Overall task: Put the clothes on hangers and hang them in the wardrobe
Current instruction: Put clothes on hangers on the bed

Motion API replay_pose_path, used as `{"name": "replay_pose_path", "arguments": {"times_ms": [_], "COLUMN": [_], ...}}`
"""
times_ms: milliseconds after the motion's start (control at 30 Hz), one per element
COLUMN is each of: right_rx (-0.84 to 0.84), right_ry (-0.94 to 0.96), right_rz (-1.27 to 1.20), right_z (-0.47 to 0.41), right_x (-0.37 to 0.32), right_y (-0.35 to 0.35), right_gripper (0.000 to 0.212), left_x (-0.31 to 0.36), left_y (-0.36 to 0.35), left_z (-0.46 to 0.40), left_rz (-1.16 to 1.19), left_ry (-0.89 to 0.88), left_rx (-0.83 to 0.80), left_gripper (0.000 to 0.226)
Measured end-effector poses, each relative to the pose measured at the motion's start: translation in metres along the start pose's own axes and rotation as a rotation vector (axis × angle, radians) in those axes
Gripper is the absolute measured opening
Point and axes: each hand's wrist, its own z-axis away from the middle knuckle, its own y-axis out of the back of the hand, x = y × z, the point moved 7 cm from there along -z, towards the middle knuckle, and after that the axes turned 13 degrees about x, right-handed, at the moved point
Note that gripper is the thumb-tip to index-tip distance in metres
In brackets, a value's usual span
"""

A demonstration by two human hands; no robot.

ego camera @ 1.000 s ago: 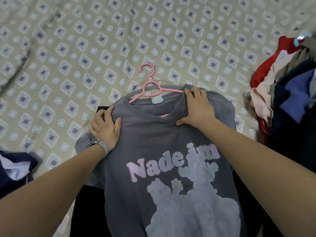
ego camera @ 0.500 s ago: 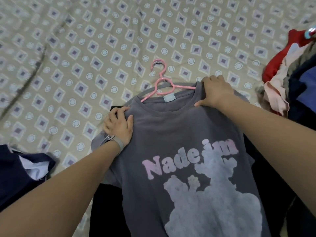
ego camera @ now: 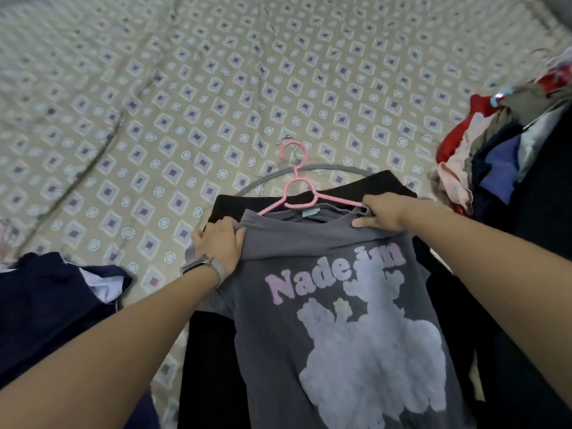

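Observation:
A grey T-shirt [ego camera: 334, 320] with pink lettering and a pale print lies front-up on the bed. A pink hanger [ego camera: 297, 193] sits inside its neck, hook pointing away from me. My left hand [ego camera: 218, 243] grips the shirt's left shoulder, fabric bunched under the fingers. My right hand [ego camera: 382, 212] grips the right shoulder of the shirt together with the hanger's right arm. A grey hanger [ego camera: 328, 169] lies underneath, on a black garment [ego camera: 371, 184].
The patterned bedsheet [ego camera: 185, 103] spreads ahead. A dark navy garment [ego camera: 49, 308] lies at the left. A pile of mixed clothes [ego camera: 495, 156], red, pink and blue, is heaped at the right. More black cloth lies beneath the shirt.
The shirt has slid toward me, uncovering the black garment and the grey hanger behind it. Both hands have tightened on the shoulders; the right hand now also holds the pink hanger's arm.

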Motion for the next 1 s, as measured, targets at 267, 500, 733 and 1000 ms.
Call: {"name": "replay_pose_path", "arguments": {"times_ms": [267, 500, 733, 1000], "right_rx": [0.469, 0.767, 0.913, 1.05], "right_ry": [0.014, 0.081, 0.107, 0.049], "right_rz": [-0.145, -0.179, -0.268, -0.43], "right_z": [0.146, 0.334, 0.482, 0.594], "right_x": [-0.039, -0.065, -0.074, -0.069], "right_y": [0.125, 0.222, 0.243, 0.23], "right_gripper": [0.054, 0.06, 0.047, 0.05], "left_x": [0.009, 0.038, 0.059, 0.074], "left_y": [0.141, 0.329, 0.424, 0.476], "left_z": [0.061, 0.171, 0.263, 0.369], "left_rz": [0.448, 0.649, 0.793, 0.835], "left_ry": [0.146, 0.094, 0.045, 0.038], "left_rx": [-0.081, 0.078, -0.048, -0.006], "left_gripper": [0.019, 0.017, 0.013, 0.02]}}
